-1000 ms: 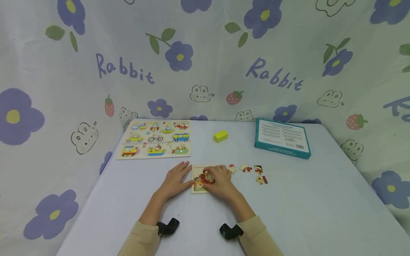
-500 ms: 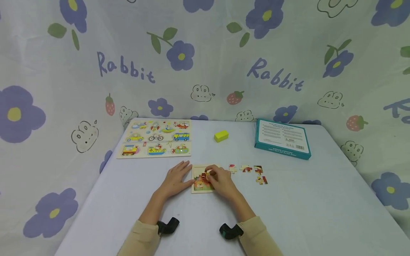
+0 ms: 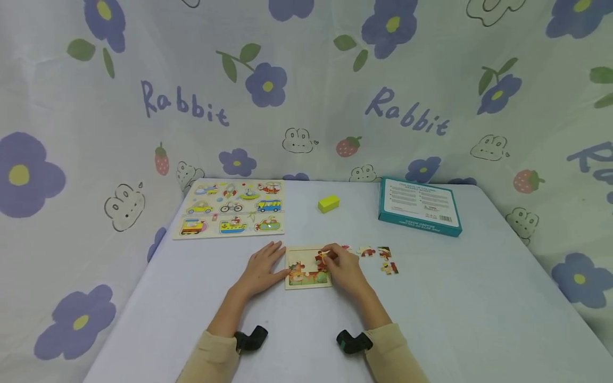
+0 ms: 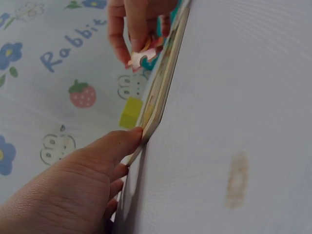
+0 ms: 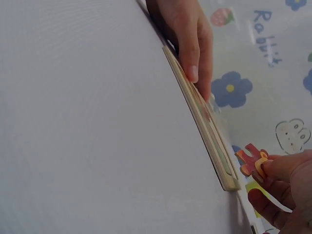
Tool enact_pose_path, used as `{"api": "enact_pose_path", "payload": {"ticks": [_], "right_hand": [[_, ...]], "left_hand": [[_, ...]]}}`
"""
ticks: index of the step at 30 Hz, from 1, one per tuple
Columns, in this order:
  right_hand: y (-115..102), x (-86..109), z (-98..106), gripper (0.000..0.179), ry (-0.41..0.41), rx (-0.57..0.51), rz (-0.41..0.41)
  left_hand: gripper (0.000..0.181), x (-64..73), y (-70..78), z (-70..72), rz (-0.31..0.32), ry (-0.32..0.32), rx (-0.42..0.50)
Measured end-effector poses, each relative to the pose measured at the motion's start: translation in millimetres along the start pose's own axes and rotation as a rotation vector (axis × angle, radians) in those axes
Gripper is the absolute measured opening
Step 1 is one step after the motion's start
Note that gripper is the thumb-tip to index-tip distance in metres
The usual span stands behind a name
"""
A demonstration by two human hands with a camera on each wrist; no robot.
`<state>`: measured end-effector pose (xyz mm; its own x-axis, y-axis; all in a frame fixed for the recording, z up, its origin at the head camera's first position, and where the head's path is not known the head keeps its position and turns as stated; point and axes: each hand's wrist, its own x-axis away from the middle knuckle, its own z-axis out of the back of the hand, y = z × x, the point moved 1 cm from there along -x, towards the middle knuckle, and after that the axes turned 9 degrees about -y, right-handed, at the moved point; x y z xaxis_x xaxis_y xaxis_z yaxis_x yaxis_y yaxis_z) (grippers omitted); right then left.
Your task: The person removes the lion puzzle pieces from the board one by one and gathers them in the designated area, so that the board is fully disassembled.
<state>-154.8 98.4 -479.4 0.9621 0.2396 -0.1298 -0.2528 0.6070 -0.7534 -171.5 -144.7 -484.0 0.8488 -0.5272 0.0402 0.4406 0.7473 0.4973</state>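
Jigsaw piece [image 5: 249,162] pinched in the right hand [image 3: 347,269] hung above the wooden puzzle tray [image 3: 301,255] below centre frame; the left hand [image 3: 261,270], fingers spread, touched its left edge, apparently steadying it, while loose pieces [image 3: 384,252] lay right, presumably for easy reach.

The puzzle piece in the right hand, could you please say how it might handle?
The puzzle piece is probably stiff: pinched by the right hand, it shows no sag. Small and flat, it looks light and unlikely to roll.
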Motion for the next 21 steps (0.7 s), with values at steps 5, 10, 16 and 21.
{"api": "enact_pose_path", "payload": {"ticks": [5, 10, 16, 21], "right_hand": [[8.4, 2.4, 11.2, 0.016, 0.036, -0.046, -0.079], [15.1, 6.1, 20.9, 0.017, 0.063, -0.067, -0.151], [24.2, 12.3, 32.4, 0.017, 0.116, -0.074, -0.187], [30.5, 17.1, 41.0, 0.017, 0.136, -0.051, -0.202]], "left_hand": [[0.067, -0.7, -2.0, -1.4, 0.01, -0.012, -0.004], [0.067, 0.1, 0.7, 0.3, 0.013, -0.016, 0.005], [0.067, 0.5, 1.7, 1.3, 0.014, -0.019, 0.01], [0.067, -0.3, -0.7, 0.1, 0.007, -0.015, 0.003]]}}
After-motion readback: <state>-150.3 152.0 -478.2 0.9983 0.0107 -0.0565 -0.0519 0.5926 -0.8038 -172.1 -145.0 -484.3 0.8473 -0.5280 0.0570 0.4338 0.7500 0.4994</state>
